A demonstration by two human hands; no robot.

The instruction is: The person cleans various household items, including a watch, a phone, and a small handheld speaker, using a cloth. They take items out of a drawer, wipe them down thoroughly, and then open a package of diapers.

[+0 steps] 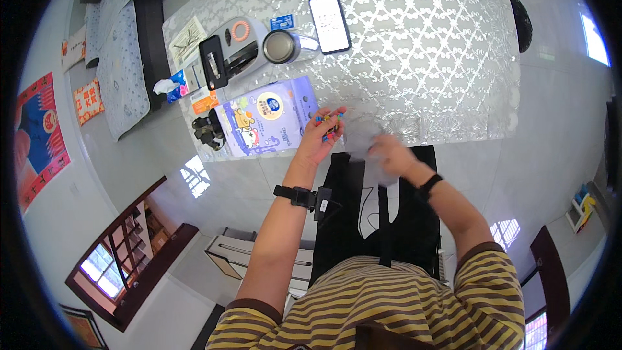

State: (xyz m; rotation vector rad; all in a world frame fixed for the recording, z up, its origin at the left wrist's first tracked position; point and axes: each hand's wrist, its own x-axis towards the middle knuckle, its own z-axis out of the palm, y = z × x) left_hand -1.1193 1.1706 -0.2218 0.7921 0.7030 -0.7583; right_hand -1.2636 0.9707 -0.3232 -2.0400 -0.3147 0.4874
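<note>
In the head view my left hand is closed around several small multicoloured pieces, too small to name; it is over the right edge of a purple printed package. To its right, near the table's front edge, my right hand is blurred by motion. A translucent, greyish thing, perhaps a thin plastic bag, lies against its fingers, between the two hands. Whether the right hand grips it cannot be made out.
A phone with a lit screen lies on the patterned tablecloth. Left of it are a lidded mug, a grey organizer box with a dark phone on it, and a tissue pack. Dark straps lie by the purple package.
</note>
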